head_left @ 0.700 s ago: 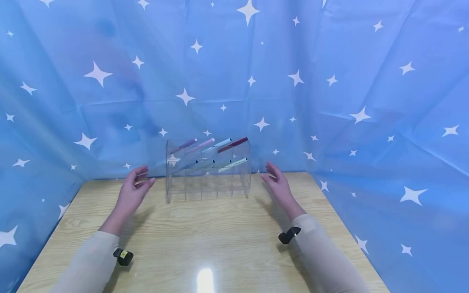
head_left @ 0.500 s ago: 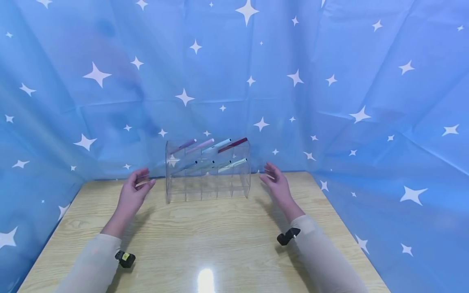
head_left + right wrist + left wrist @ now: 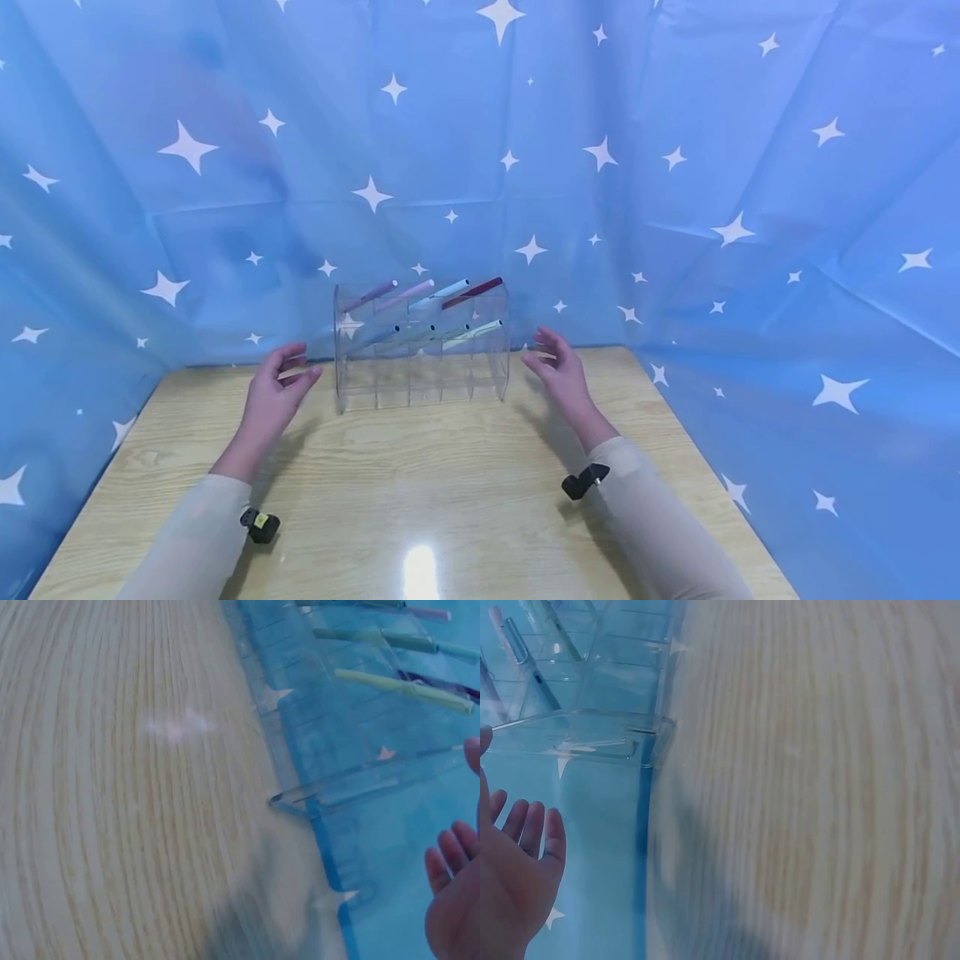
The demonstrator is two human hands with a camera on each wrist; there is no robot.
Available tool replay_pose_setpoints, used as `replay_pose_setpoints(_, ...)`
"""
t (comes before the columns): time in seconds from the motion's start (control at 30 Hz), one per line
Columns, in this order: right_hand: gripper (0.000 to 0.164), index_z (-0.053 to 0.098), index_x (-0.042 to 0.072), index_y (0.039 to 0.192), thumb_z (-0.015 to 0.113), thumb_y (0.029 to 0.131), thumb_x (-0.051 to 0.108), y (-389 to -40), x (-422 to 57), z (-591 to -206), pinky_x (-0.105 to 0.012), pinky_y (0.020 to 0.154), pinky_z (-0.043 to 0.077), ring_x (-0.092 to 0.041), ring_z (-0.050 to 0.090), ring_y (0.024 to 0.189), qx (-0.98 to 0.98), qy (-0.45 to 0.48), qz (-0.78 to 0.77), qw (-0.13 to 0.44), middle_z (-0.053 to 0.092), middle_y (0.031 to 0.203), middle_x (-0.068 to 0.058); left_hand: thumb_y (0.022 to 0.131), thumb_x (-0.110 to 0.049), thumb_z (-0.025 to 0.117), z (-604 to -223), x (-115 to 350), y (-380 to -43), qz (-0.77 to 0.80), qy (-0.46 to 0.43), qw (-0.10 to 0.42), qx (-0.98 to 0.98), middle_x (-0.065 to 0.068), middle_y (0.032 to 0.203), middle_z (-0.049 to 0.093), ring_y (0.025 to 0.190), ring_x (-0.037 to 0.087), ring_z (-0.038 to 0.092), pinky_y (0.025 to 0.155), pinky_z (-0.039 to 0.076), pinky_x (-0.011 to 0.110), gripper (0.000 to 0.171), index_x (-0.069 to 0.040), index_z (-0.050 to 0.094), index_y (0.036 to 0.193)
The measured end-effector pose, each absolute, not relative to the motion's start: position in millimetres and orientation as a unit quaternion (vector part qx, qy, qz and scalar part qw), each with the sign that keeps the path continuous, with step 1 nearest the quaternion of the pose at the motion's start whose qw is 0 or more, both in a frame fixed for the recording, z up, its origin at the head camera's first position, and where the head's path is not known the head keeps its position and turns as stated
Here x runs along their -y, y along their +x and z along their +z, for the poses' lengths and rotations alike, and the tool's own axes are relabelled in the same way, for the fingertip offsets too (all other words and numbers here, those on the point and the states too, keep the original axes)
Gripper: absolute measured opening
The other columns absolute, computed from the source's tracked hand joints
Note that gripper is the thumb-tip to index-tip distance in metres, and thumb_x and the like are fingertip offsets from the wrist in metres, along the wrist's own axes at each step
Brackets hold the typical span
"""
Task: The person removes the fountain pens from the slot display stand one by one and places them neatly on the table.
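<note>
A clear plastic pen rack stands at the back of the table. Two rows of slim pens lean in it: a purple pen, a pink pen, a light blue pen and a dark red pen on top, with a pale green pen and several darker-ended ones below. My left hand hovers just left of the rack, fingers loosely bent, apart from it. On the opposite side, my right hand is held likewise, palm toward the rack, holding nothing. Both wrist views show each palm beside a rack end panel.
A light wood-grain table spreads in front of the rack. Behind and on both sides hangs a blue star-patterned cloth. Small black devices sit at both sleeved wrists.
Both hands have drawn slightly inward, closer to the rack's ends. The head view has shifted a little; the rack and pens stay in place.
</note>
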State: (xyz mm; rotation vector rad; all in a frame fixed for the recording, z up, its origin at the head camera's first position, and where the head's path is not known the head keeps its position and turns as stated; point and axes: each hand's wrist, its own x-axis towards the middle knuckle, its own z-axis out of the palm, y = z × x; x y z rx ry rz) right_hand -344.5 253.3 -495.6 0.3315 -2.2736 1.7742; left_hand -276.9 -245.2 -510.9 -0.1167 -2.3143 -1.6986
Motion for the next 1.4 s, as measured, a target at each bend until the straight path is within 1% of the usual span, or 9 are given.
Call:
replay_pose_setpoints(0.17,0.062,0.053,0.001,0.158,0.080,0.102,0.006,-342,-244,-486,-0.047,0.117,0.052,-0.041,0.061,0.133,0.777,0.129,0.602,0.135,0.063,0.148,-0.022,0.110,-0.025,0.073,-515,238,-281,-0.577,-0.052,0.125,0.806,0.025,0.162,0.050,0.143,0.048,0.053,0.090,0.052,0.007,0.065,-0.001,0.046,0.164)
replay_pose_setpoints(0.4,0.059,0.055,-0.002,0.154,0.081,0.102,0.006,-343,-229,-475,-0.063,0.120,0.047,-0.046,0.061,0.132,0.775,0.153,0.596,0.143,0.063,0.146,-0.027,0.106,-0.022,0.080,-523,225,-287,-0.562,-0.046,0.131,0.815,0.021,0.156,0.058,0.138,0.045,0.060,0.090,0.054,0.007,0.057,-0.001,0.058,0.155)
replay_pose_setpoints(0.47,0.059,0.055,-0.001,0.154,0.081,0.102,0.006,-343,-224,-472,-0.064,0.120,0.046,-0.046,0.061,0.133,0.778,0.155,0.592,0.143,0.063,0.146,-0.027,0.106,-0.019,0.080,-526,222,-288,-0.565,-0.045,0.131,0.813,0.022,0.155,0.059,0.137,0.046,0.062,0.091,0.055,0.008,0.055,0.001,0.059,0.153)
replay_pose_setpoints(0.6,0.060,0.055,-0.001,0.154,0.082,0.101,0.006,-340,-217,-464,-0.059,0.118,0.050,-0.043,0.062,0.131,0.787,0.153,0.581,0.139,0.064,0.144,-0.024,0.104,-0.011,0.080,-528,217,-291,-0.574,-0.039,0.130,0.807,0.024,0.152,0.061,0.134,0.046,0.064,0.091,0.057,0.010,0.051,0.003,0.062,0.150)
replay_pose_setpoints(0.7,0.061,0.055,-0.001,0.154,0.083,0.100,0.006,-340,-212,-460,-0.055,0.116,0.053,-0.043,0.063,0.130,0.793,0.153,0.574,0.134,0.065,0.143,-0.024,0.104,-0.011,0.079,-530,214,-292,-0.569,-0.033,0.126,0.812,0.025,0.148,0.064,0.133,0.046,0.065,0.088,0.058,0.012,0.051,0.002,0.062,0.150)
replay_pose_setpoints(0.83,0.060,0.054,-0.003,0.154,0.081,0.101,0.003,-343,-207,-457,-0.060,0.116,0.052,-0.045,0.063,0.130,0.793,0.160,0.574,0.130,0.063,0.145,-0.030,0.105,-0.016,0.080,-532,213,-292,-0.554,-0.027,0.115,0.824,0.026,0.145,0.066,0.134,0.045,0.064,0.083,0.060,0.014,0.053,0.001,0.061,0.152)
replay_pose_setpoints(0.93,0.060,0.055,-0.002,0.154,0.082,0.101,0.006,-344,-204,-455,-0.061,0.115,0.052,-0.042,0.064,0.129,0.795,0.158,0.571,0.130,0.063,0.144,-0.029,0.105,-0.019,0.080,-533,213,-293,-0.554,-0.026,0.109,0.825,0.026,0.144,0.067,0.133,0.044,0.064,0.081,0.062,0.017,0.055,0.000,0.061,0.153)
replay_pose_setpoints(1.17,0.056,0.058,0.000,0.152,0.082,0.102,0.009,-347,-193,-452,-0.048,0.109,0.058,-0.035,0.069,0.122,0.810,0.143,0.551,0.141,0.070,0.138,-0.020,0.106,-0.021,0.079,-534,217,-294,-0.556,-0.035,0.098,0.825,0.026,0.145,0.066,0.135,0.044,0.063,0.084,0.062,0.017,0.056,-0.001,0.060,0.154)
replay_pose_setpoints(1.4,0.056,0.059,0.004,0.152,0.082,0.101,0.008,-351,-181,-451,-0.047,0.097,0.065,-0.033,0.073,0.111,0.818,0.121,0.546,0.132,0.071,0.134,-0.019,0.106,-0.023,0.079,-534,219,-294,-0.552,-0.040,0.088,0.828,0.023,0.147,0.065,0.136,0.043,0.062,0.087,0.062,0.020,0.054,-0.003,0.061,0.154)
